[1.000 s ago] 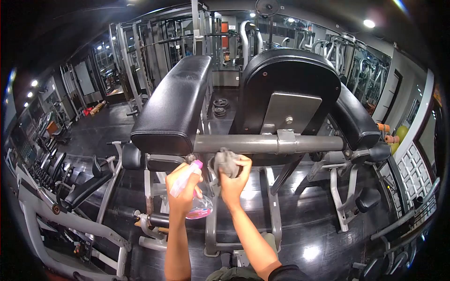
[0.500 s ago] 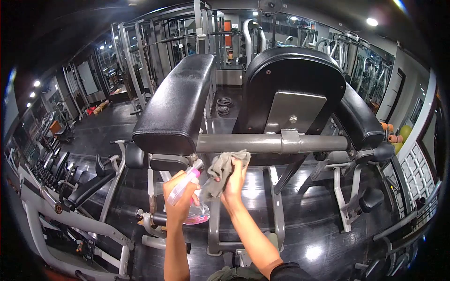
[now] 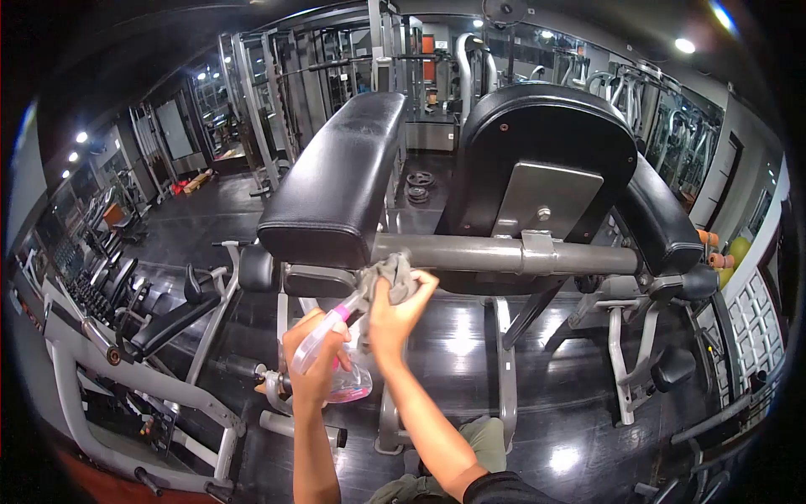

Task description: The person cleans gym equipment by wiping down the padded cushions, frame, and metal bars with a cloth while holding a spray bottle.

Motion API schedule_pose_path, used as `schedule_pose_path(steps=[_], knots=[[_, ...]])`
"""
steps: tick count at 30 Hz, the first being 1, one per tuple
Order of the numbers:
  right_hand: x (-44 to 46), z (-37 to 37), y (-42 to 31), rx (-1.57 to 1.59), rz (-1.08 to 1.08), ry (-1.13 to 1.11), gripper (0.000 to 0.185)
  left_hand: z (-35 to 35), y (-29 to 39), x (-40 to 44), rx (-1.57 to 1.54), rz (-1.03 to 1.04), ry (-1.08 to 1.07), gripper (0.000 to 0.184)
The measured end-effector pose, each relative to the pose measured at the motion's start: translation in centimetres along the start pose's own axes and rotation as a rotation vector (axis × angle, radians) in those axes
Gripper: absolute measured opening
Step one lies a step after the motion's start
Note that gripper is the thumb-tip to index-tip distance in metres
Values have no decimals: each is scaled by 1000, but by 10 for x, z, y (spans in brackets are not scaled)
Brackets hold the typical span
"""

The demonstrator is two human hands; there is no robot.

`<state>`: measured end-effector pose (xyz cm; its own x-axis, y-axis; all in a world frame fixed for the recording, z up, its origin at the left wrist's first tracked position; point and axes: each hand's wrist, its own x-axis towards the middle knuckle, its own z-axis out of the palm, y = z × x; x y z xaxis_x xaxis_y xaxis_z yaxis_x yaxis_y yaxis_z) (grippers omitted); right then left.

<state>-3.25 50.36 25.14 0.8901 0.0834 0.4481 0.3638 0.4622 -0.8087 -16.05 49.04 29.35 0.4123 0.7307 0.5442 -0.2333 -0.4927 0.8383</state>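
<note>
My left hand (image 3: pixel 311 353) is wrapped round a clear spray bottle (image 3: pixel 348 385) with a pink collar, its nozzle pointing up toward the cloth. In my right hand (image 3: pixel 396 317) is a crumpled grey cloth (image 3: pixel 388 275), bunched at the left end of a grey metal crossbar (image 3: pixel 478 252). Whether the cloth presses on the bar or only hovers at it, I cannot tell. Just above both hands is the end of a long black padded armrest (image 3: pixel 323 202). A black backrest (image 3: pixel 546 168) with a metal plate on its rear stands to the right.
Another black pad (image 3: pixel 659 210) flanks the backrest on the right. Metal frame legs (image 3: pixel 506 370) reach down to the dark floor. At left stand a grey machine frame (image 3: pixel 151 386) and a bench (image 3: pixel 172 323). Weight plates (image 3: pixel 420 185) lie on the floor behind.
My right hand has moved left and slightly down with the cloth, to the crossbar's left end by the armrest. The left hand still holds the spray bottle. The view has shifted slightly.
</note>
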Motion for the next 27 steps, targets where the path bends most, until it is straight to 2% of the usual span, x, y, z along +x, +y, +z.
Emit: schedule_pose_path(steps=[1, 3, 7, 10, 12, 13, 15, 17, 21, 23, 27], knots=[[10, -12, -10, -28, -2, -54, 38, -2, 4, -2, 5, 2, 7, 19], [24, -35, -10, -251, -314, -84, 42, -4, 11, -5, -47, -58, 44, 17], [55, -59, -37, -367, -393, 4, 42, -13, 9, -8, -44, -60, 56, 16], [69, -50, -62, -381, -345, -30, 39, -19, 5, -9, -43, -63, 67, 16], [71, -39, -76, -527, -292, -248, 34, -25, 3, -10, 30, -49, 10, 29], [73, -34, -76, -581, -347, -356, 30, -25, 3, -9, 29, -49, 12, 29], [77, -24, -85, -686, -294, -492, 31, -20, 5, -6, 10, -13, 28, 19], [89, -31, -90, -715, -296, -508, 31, -19, 6, -4, 4, -10, 21, 19], [99, -56, -96, -719, -200, -456, 35, -11, 21, -1, -65, -77, 68, 19], [92, -59, -96, -718, -220, -449, 36, -9, 19, 0, -66, -68, 87, 18], [65, -55, -78, -238, -351, -401, 49, -10, 16, 6, -99, 2, 130, 18]])
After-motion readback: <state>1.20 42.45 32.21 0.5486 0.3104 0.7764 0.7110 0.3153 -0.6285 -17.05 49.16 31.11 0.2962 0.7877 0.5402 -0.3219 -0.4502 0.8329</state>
